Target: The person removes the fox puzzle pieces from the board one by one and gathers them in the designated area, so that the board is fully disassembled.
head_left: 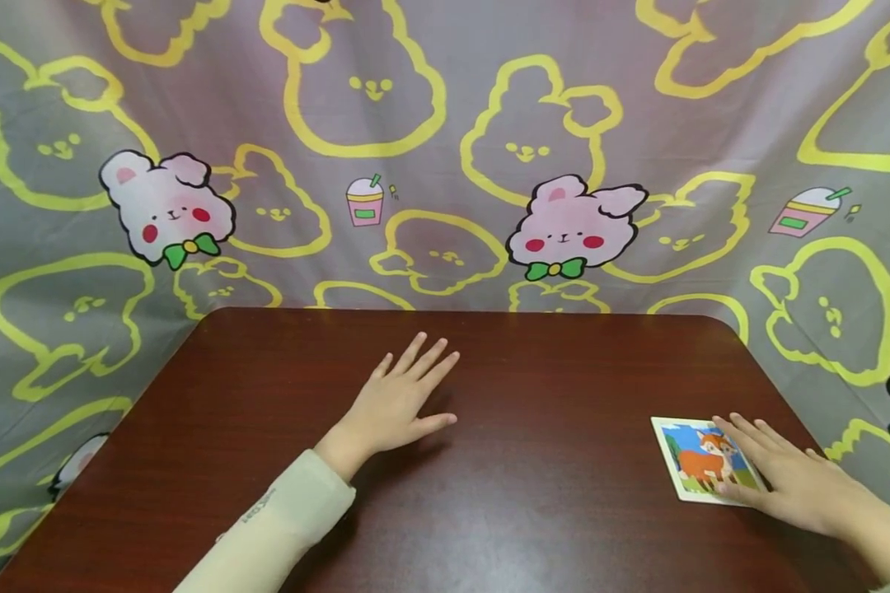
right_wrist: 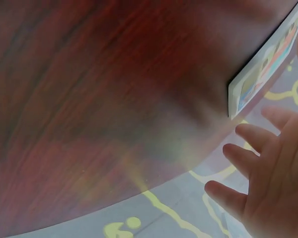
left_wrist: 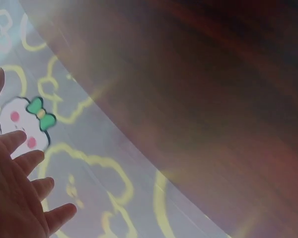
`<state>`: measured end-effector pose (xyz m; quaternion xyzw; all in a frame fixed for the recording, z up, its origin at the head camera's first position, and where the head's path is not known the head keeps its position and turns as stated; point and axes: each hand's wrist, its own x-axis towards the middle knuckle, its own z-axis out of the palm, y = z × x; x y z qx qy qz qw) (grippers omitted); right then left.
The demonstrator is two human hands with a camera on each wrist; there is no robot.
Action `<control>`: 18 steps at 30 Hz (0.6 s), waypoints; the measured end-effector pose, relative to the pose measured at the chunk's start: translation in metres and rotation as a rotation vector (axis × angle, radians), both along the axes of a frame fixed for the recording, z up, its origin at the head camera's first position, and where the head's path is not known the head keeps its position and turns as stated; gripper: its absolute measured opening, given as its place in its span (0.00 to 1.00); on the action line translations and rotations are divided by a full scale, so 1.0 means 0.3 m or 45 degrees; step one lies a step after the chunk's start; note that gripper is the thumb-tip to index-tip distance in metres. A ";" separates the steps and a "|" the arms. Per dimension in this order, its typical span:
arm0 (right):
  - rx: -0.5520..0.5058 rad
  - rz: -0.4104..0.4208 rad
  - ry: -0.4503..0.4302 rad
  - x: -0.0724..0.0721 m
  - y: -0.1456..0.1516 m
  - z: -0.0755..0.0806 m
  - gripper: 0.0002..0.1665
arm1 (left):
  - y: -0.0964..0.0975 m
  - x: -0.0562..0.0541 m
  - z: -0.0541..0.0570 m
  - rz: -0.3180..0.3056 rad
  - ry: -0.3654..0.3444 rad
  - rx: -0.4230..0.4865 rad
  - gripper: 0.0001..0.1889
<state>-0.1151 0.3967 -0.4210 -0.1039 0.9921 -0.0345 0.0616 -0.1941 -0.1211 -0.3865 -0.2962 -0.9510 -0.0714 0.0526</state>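
Note:
A square picture puzzle board with a pale rim and an orange fox lies at the right of the table. My right hand is over its right side, fingers spread and pointing away from me, thumb across the lower edge of the picture. In the right wrist view the board shows edge-on beyond the spread fingers. My left hand hovers above the middle of the table with fingers fanned out, holding nothing. The left wrist view shows its palm with straight fingers.
The dark red-brown wooden table has rounded far corners. Behind it and along both sides hangs a grey curtain printed with yellow bear outlines, white rabbits and pink cups. Its folds come close to the table's edges.

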 end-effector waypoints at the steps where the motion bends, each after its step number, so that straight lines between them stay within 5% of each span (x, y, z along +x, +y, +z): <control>1: -0.003 0.009 -0.001 0.002 0.001 -0.004 0.55 | 0.018 -0.002 0.000 -0.016 -0.003 -0.002 0.44; 18: -0.126 0.058 -0.027 -0.003 0.006 -0.028 0.55 | 0.270 -0.017 -0.008 -0.232 -0.034 -0.152 0.43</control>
